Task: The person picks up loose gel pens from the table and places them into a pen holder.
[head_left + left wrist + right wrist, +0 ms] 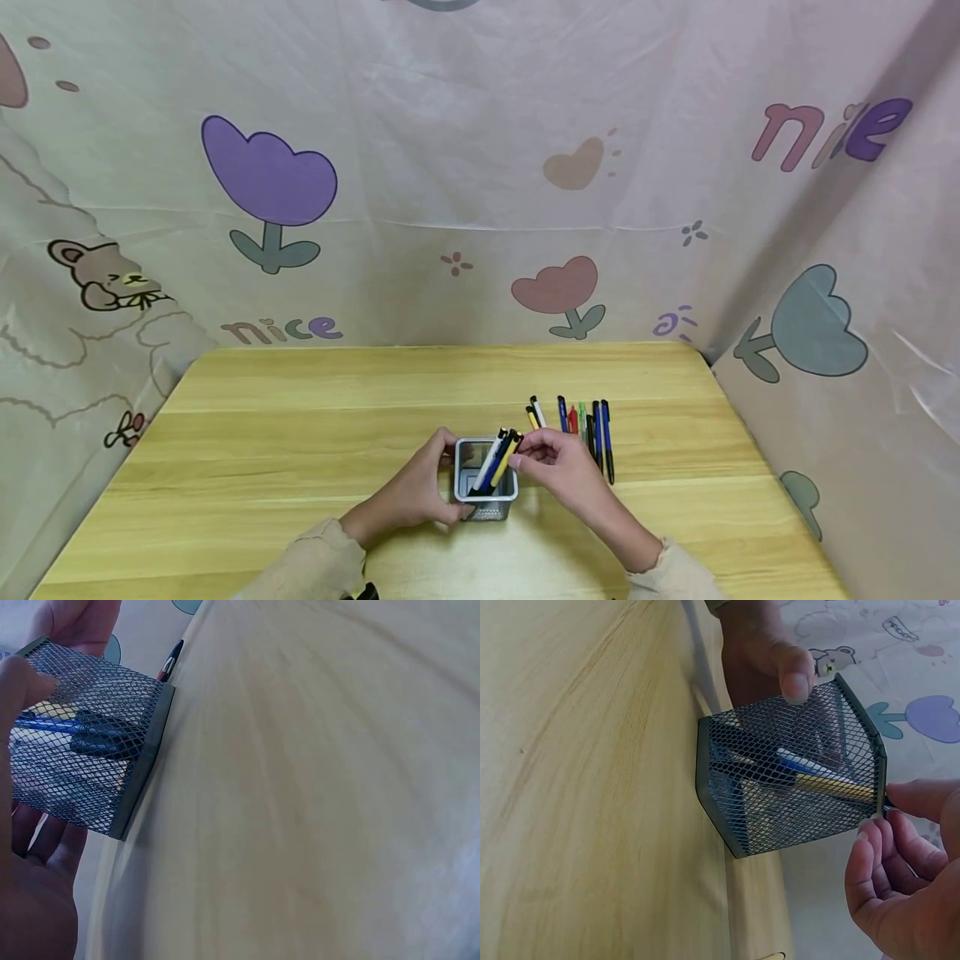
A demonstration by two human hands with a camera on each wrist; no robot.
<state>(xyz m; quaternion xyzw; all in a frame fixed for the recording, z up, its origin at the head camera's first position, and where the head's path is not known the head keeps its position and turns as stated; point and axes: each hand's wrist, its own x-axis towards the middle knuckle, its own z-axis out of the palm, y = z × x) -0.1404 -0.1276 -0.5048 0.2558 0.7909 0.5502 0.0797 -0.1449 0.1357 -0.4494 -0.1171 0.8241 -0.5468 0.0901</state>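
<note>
A mesh pen holder (486, 513) stands on the table, dark grey with a pale rim in the head view. My left hand (417, 490) grips it from the left, its thumb on the near wall. White, blue and yellow pens lean inside toward the right rim. At that rim my right hand (562, 465) pinches the top end of the yellow pen (505, 470) between thumb and fingers. Through the mesh in the right wrist view, the yellow pen (832, 786) shows with its dark end down in the holder (780, 825). The exact fingertip contact is partly hidden.
Several pens lie to the right, partly behind my right hand: blue ones (606, 433), a red one (573, 420), a green one (582, 421), plus a white one (539, 412) and a yellow one (532, 417). A printed cloth (420, 283) hangs behind the wooden table (300, 417).
</note>
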